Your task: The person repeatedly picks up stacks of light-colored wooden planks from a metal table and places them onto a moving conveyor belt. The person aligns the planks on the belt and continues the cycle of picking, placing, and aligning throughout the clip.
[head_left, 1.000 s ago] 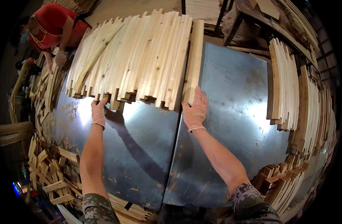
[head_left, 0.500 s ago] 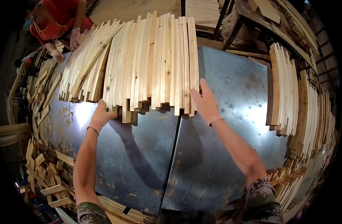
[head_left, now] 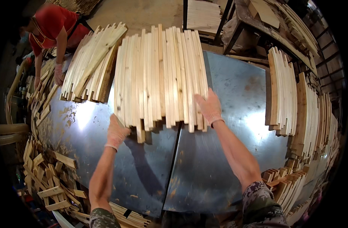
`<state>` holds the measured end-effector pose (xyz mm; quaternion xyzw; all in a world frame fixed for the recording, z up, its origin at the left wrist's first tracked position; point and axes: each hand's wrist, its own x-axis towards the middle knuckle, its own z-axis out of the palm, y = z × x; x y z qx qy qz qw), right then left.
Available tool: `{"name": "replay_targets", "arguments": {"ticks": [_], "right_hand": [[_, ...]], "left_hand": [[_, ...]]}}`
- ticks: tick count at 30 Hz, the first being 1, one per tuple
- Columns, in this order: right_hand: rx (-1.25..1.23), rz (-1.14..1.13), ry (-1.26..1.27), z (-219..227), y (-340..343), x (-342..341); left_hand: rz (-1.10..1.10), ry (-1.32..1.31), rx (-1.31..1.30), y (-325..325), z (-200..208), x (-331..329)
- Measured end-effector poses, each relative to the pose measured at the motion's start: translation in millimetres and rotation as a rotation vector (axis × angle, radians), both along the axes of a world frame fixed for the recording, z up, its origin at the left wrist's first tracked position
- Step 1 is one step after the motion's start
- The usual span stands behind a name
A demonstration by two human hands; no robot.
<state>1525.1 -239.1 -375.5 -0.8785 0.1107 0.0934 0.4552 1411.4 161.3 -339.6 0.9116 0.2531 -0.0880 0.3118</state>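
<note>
A wide row of pale wooden strips (head_left: 158, 79) lies side by side on the metal table (head_left: 143, 167), their near ends uneven. My left hand (head_left: 118, 131), in a light glove, grips the row at its near left corner. On the right edge, near the front end, my gloved right hand (head_left: 210, 106) presses with the thumb over the outermost strips. The row is squeezed between both hands. My left fingers are partly hidden against the wood. Left of it, separated by a gap, is another bunch of strips (head_left: 88, 68) with one strip lying slantwise on top.
Stacked strips (head_left: 284, 95) line the right side of the table. Loose short offcuts (head_left: 54, 182) are heaped at the lower left. A co-worker in red (head_left: 56, 30) bends over wood pieces at the far left. A dark seam (head_left: 174, 159) crosses the metal top.
My hands have shifted the row of strips right and slightly nearer, widening the gap to the left bunch. My right hand has closed onto the edge. The co-worker's hands have moved left.
</note>
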Motion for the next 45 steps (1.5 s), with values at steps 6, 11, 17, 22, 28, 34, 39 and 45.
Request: {"name": "replay_targets", "arguments": {"ticks": [6,11,17,22,28,34,39,45], "right_hand": [[0.034,-0.068,0.066,4.0,-43.2,-159.9],[0.138,-0.249,0.203,49.6,-66.0,-327.1],[0.327,-0.571,0.253,-8.2,-116.7,-545.3],[0.139,-0.379,0.199,-10.3,-161.0,-631.4],[-0.034,-0.3,-0.112,-25.2,-182.8,-582.0],[0.482,-0.347,-0.025,-24.4,-151.4,-567.3],[0.906,-0.488,0.074,-9.3,-156.4,-578.1],[0.977,-0.387,0.403,8.1,-189.0,-600.5]], "left_hand": [[0.119,0.154,-0.007,-61.8,30.7,-148.9],[0.059,0.095,-0.023,-88.1,27.7,-314.2],[-0.002,0.168,0.0,-109.7,9.9,-501.7],[-0.269,0.243,-0.153,-90.9,53.4,-546.9],[-0.45,0.121,0.161,-36.9,-29.0,-492.6],[0.021,0.043,-0.599,-79.7,-39.6,-424.1],[0.274,0.081,-1.012,-103.9,11.1,-442.5],[0.339,0.235,-1.167,-113.9,-3.4,-485.4]]}}
